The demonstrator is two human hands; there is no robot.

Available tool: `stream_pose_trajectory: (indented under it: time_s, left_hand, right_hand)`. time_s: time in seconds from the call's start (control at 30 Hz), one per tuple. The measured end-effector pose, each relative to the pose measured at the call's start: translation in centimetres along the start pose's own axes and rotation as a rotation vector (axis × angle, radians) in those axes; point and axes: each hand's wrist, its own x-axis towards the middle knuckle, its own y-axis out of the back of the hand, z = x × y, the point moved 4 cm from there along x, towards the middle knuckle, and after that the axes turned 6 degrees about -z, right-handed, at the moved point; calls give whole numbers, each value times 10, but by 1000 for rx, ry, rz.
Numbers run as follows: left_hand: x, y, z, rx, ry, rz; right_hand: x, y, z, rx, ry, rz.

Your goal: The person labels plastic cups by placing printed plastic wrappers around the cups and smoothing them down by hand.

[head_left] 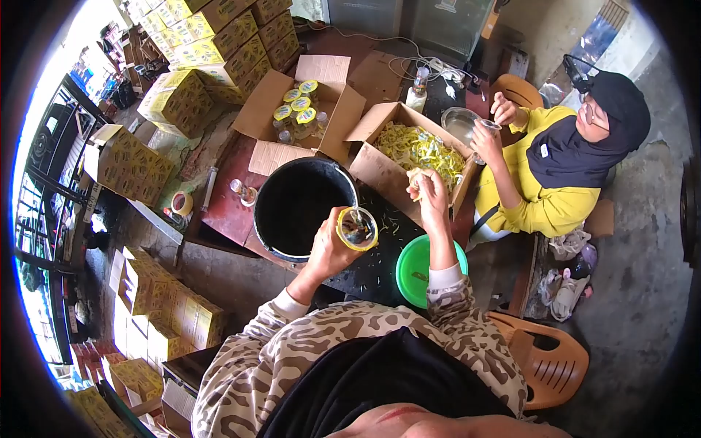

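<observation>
My left hand (326, 247) is wrapped round a clear plastic cup (357, 228) with a yellow rim. Something dark shows inside the cup, too unclear to name. My right hand (432, 196) is raised over the near edge of an open carton (409, 204). Its fingers pinch a small crumpled pale-yellow piece (417, 182). Yellow and clear plastic scraps (420, 150) fill that carton. Beside my left hand stands a black bucket (261, 219), its inside dark. Below my right hand sits a green basin (405, 274).
Another open carton (255, 109) holds several yellow-lidded cups (300, 104). A clear cup (244, 193) stands left of the bucket. At right sits a co-worker (537, 175), holding a clear cup. Stacked cartons (212, 51) line the left. An orange chair (544, 365) is behind my right side.
</observation>
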Motion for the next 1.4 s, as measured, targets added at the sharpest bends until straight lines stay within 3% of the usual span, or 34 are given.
stream_pose_trajectory:
  time_s: [0.03,0.1,0.13,0.3,0.37,0.5,0.57,0.67,0.83,1.0,1.1,1.17,1.23,1.27,1.3,1.4]
  left_hand:
    - [2,1,0,0,-1,5]
    - [3,5,1,17,9,-6]
    - [4,6,3,54,5,-5]
    - [5,11,13,227,-2,-22]
    - [2,10,15,299,-38,-26]
    - [0,11,18,317,-27,-39]
    - [0,12,19,181,-30,-72]
    - [1,12,19,83,-42,-92]
    - [3,17,29,-71,-191,-59]
    - [-5,24,12,-236,-155,-84]
    - [-14,33,2,-207,-171,-28]
    - [-20,38,-2,-204,-124,-17]
    - [-27,43,-6,-106,-72,48]
    - [-29,47,-3,-54,-72,81]
    - [-32,50,-5,-47,-74,92]
    - [-36,56,-9,95,-113,185]
  right_hand:
    - [-1,-3,-9,-1,2,-4]
    - [-6,-14,-33,-345,271,-86]
    - [-11,-24,-37,-315,232,-133]
    - [-44,-90,-71,-633,493,-499]
    - [-49,-98,-66,-806,446,-520]
    - [-47,-95,-69,-826,529,-514]
    - [-48,-90,-72,-807,559,-500]
    - [-47,-70,-84,-635,433,-282]
    - [-49,-36,-115,-675,634,-36]
    - [-44,-30,-138,-744,836,106]
    - [-16,-25,-116,-773,963,297]
    - [30,-6,-60,-769,985,325]
    - [79,12,-8,-1370,670,93]
    - [86,25,30,-1696,235,12]
    - [96,38,66,-1671,134,-44]
    - [84,15,59,-1435,195,-153]
